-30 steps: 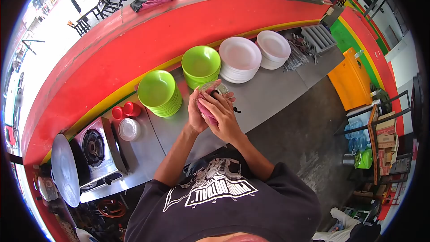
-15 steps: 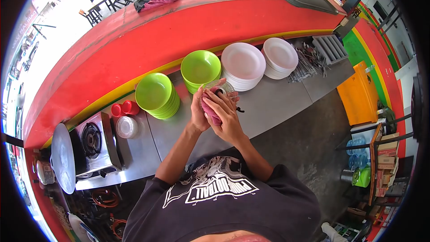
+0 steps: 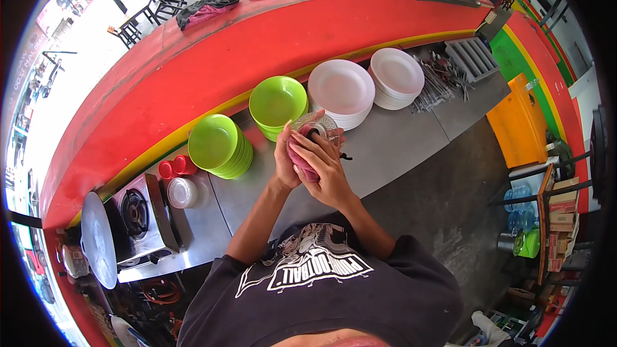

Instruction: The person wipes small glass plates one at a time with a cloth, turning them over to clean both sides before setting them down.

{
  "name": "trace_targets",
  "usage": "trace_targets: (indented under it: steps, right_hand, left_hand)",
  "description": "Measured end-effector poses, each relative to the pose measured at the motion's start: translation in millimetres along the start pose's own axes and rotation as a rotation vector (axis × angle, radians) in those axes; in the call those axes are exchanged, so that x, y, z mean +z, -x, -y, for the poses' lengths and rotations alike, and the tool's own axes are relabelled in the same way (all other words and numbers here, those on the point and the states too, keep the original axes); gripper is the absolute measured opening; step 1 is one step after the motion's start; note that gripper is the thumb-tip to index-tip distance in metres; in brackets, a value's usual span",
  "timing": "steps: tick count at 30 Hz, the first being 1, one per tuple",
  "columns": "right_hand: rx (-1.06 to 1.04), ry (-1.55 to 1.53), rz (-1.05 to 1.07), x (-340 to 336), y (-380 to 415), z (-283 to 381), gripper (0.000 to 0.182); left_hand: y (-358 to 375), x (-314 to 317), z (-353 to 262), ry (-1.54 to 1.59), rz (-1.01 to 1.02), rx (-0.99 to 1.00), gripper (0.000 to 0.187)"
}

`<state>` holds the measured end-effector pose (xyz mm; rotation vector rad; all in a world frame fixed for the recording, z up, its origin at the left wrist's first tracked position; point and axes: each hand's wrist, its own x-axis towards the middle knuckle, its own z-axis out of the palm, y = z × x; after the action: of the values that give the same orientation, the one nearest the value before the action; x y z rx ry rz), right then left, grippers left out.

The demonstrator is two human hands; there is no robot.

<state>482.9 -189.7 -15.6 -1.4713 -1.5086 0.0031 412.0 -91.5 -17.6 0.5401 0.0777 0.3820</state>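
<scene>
Both hands are together over the counter's front half. My left hand is wrapped round a clear glass dish, with its fingertips showing at the far rim. A pink cloth is bunched between my palms. My right hand lies over the cloth with fingers bent, pressing it against the glass. A small dark tip sticks out beside the right hand; I cannot make out what it belongs to. Just beyond the hands stand a stack of green bowls and a stack of white plates.
Along the steel counter stand more green bowls, white plates, loose cutlery, a grey cutlery tray, red cups, clear dishes and a gas stove. A red wall rises behind.
The view has shifted slightly, so the counter and stacks sit a little differently in it. Both hands keep nearly the same hold on the glass dish and cloth.
</scene>
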Motion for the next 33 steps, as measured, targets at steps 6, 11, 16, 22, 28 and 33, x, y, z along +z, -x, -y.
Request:
trace_targets:
  steps: [6, 11, 16, 22, 28, 33]
  right_hand:
    - [0.009, -0.028, 0.015, 2.7, 3.1, 0.1, 0.046]
    - [0.009, -0.086, 0.013, 4.7, 2.8, 2.8, 0.046]
    - [0.063, -0.115, -0.191, 11.1, -3.0, 3.8, 0.047]
    - [0.153, 0.052, -0.393, 12.9, -10.7, -15.5, 0.049]
    - [0.238, 0.199, -0.382, 12.5, -13.2, -31.2, 0.049]
    - [0.222, 0.061, -0.3, 15.1, -13.1, -37.2, 0.048]
  left_hand:
    - [1.6, -3.0, -1.4, -0.013, 0.003, 0.003, 0.083]
    - [1.8, -7.2, -4.4, 0.024, -0.012, -0.024, 0.084]
    - [-0.6, -5.4, -2.5, -0.09, -0.018, -0.015, 0.083]
    - [-7.4, -14.2, 4.4, -0.065, -0.026, -0.005, 0.067]
    - [-21.3, -10.6, -7.9, -0.204, -0.058, 0.088, 0.074]
    - [-29.9, -17.9, -23.6, -0.157, -0.032, 0.121, 0.068]
